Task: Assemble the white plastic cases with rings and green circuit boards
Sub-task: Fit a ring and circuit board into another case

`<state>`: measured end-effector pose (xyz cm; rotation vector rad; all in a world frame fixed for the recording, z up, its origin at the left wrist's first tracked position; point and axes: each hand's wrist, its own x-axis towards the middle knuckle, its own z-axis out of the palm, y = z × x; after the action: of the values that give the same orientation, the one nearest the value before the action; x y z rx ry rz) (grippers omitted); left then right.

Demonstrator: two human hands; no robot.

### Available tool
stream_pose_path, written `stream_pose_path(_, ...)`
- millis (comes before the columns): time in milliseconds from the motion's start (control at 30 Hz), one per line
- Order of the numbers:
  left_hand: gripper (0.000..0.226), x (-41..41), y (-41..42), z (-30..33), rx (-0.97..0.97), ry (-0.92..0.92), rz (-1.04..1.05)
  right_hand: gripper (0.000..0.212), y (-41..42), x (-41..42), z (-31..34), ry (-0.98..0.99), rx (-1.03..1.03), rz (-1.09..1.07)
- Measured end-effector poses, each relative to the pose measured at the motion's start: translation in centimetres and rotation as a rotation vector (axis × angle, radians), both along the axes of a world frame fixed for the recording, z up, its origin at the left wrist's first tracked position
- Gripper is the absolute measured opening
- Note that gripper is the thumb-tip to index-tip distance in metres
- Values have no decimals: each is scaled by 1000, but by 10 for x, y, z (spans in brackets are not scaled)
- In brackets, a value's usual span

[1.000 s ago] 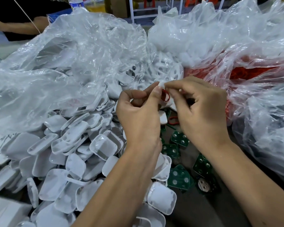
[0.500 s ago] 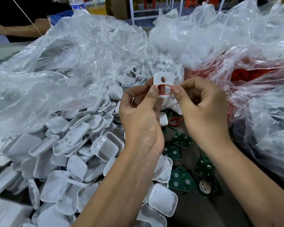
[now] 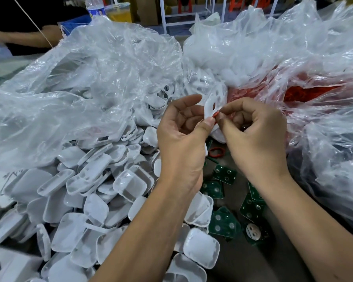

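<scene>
The left hand (image 3: pixel 183 139) is gripping a white case (image 3: pixel 211 107) above the tabletop (image 3: pixel 243 261); the right hand (image 3: pixel 255 135) is pinching a red ring (image 3: pixel 215 115) against it. Pressing evenly should be seating it flat.

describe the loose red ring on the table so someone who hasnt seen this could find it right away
Start at the two hands, left and right, meeting mid-frame over the dark table. Just below where their fingertips touch, the loose red ring lies flat above the scattered green circuit boards. It is the only red item lying free: the other red ring is pinched against a white case.
</scene>
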<state>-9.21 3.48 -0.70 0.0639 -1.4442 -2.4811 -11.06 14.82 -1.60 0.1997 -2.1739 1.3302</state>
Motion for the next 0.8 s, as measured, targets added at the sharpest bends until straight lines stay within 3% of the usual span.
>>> stream_pose_path(533, 33, 2, 4, -3, -189, 41, 166, 10, -4, 8, 10, 191, 361, -105)
stream_pose_path(800, 12, -2, -7, -1, -22, -155, 77, 14, -5, 6, 8, 176, 318, -64)
